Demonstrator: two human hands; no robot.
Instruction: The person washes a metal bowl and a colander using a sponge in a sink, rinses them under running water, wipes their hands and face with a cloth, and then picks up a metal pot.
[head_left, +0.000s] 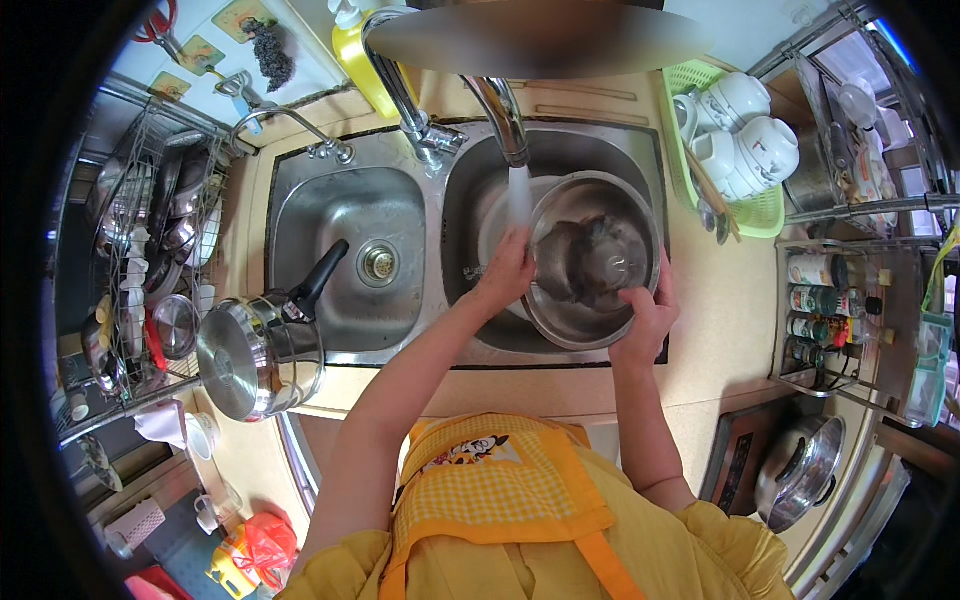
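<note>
A round stainless steel basin (551, 319) is tilted over the right sink bowl (465, 187), with some water and dark blurred reflections inside. My right hand (649, 319) grips its right rim, the thumb over the edge. My left hand (506, 266) is at the basin's left rim, in the stream of water (519, 193) from the chrome faucet (511, 127); its fingers are partly hidden by the water. Beneath the basin, a pale round vessel (491, 217) shows in the sink, mostly covered.
The left sink bowl (300, 217) has a drain strainer (378, 263). A steel pot with a black handle (259, 360) stands at its front left corner. A green basket (765, 214) of white bowls (757, 154) is at right. Dish racks (142, 262) and a spice rack (817, 315) flank the counter.
</note>
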